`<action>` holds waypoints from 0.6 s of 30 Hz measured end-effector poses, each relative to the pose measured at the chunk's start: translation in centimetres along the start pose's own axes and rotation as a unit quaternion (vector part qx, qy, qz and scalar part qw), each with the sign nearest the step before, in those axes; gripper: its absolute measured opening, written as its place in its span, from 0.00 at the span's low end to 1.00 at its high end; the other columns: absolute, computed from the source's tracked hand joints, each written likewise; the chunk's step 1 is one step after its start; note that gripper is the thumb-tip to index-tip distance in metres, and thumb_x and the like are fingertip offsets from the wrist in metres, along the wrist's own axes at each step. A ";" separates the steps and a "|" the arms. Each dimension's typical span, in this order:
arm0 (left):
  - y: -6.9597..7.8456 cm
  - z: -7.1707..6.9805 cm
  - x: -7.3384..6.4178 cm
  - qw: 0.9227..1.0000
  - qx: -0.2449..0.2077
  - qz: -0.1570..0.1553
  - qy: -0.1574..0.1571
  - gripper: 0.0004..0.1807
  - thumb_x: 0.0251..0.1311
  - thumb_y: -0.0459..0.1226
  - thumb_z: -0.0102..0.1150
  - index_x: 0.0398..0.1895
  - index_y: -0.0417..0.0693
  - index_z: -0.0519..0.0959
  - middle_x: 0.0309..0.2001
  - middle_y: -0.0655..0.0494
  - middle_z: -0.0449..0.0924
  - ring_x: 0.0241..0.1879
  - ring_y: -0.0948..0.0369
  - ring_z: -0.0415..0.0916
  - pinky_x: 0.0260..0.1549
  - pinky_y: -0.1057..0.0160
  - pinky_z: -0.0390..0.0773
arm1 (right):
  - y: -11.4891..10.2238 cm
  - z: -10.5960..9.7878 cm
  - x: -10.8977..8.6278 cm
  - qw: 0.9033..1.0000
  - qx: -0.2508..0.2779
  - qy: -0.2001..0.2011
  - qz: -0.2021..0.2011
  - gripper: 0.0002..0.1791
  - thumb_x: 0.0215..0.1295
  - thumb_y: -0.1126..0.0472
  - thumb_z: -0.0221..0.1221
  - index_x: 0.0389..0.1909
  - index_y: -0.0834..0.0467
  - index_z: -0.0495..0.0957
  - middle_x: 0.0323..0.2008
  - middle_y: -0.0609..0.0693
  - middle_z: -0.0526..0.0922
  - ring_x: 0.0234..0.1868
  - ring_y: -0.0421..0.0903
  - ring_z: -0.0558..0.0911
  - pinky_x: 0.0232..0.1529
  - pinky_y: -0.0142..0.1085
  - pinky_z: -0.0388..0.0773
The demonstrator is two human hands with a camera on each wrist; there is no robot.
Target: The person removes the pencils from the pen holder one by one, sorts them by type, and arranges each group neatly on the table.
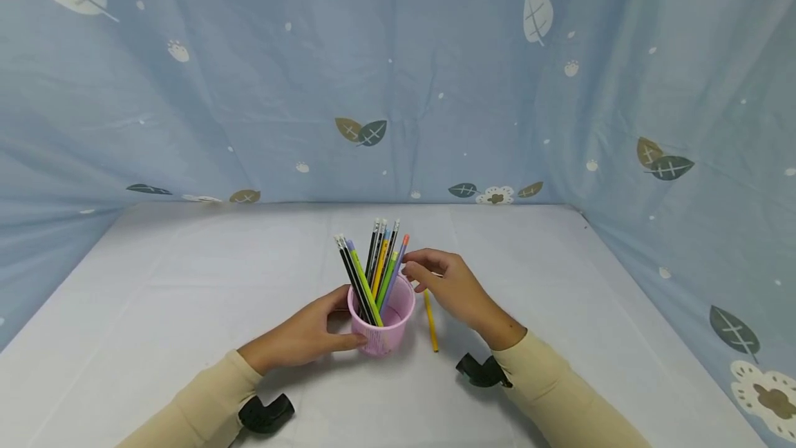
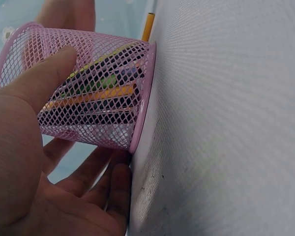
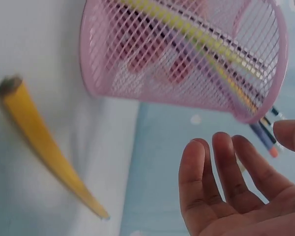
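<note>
pink cup (image 1: 378, 346), pencils (image 1: 380, 267), lower ends (image 2: 132, 90) visible from left wrist, hidden from head

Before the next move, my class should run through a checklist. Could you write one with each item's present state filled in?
1. Pink cup standing upright on the table: ok.
2. Left hand holding the cup: ok; it grips the cup's left side.
3. Right hand free: ok; it holds nothing, close beside the cup's upper part.
4. Nothing lying loose on the table: not ok; a yellow pencil lies to the right of the cup.
5. Number of pencils in the cup confirmed: cannot tell; they overlap.
</note>
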State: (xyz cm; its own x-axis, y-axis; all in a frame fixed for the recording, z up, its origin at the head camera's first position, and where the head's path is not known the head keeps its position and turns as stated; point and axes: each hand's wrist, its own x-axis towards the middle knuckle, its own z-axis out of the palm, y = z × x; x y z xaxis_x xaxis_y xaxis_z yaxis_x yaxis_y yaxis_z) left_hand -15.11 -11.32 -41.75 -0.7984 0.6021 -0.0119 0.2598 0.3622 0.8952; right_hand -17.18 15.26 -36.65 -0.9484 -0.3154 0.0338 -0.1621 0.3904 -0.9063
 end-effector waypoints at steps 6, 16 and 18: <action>0.0 0.0 -0.1 1.000 0.003 -0.001 0.005 0.43 0.58 0.50 0.71 0.74 0.61 0.61 0.66 0.62 0.72 0.68 0.59 0.69 0.72 0.53 0.63 | -0.1 0.9 -0.3 1.000 0.005 -0.013 -0.006 0.19 0.71 0.51 0.60 0.57 0.56 0.80 0.52 0.51 0.85 0.50 0.49 0.83 0.50 0.40 0.84; 0.1 0.0 -0.1 1.000 0.002 0.001 0.000 0.41 0.59 0.49 0.70 0.74 0.62 0.61 0.66 0.63 0.72 0.67 0.59 0.69 0.71 0.50 0.64 | 0.3 2.0 -0.4 0.999 0.012 0.011 -0.029 0.15 0.69 0.56 0.63 0.52 0.58 0.83 0.47 0.55 0.86 0.45 0.48 0.83 0.47 0.36 0.82; 0.2 0.0 -0.1 1.000 0.004 0.001 0.002 0.41 0.59 0.50 0.70 0.74 0.63 0.61 0.66 0.63 0.72 0.67 0.60 0.70 0.71 0.52 0.64 | 0.4 2.1 -0.3 0.999 0.013 0.021 -0.030 0.15 0.68 0.56 0.63 0.51 0.58 0.84 0.46 0.55 0.86 0.45 0.47 0.83 0.47 0.36 0.82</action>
State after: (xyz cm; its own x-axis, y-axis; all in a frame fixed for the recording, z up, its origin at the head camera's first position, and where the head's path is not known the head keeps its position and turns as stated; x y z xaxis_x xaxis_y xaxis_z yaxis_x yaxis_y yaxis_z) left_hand -15.03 -11.32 -41.59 -0.8002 0.5997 -0.0084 0.2653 0.3666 0.8917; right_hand -16.36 13.68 -37.89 -0.9477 -0.3008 0.1065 -0.2132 0.3487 -0.9126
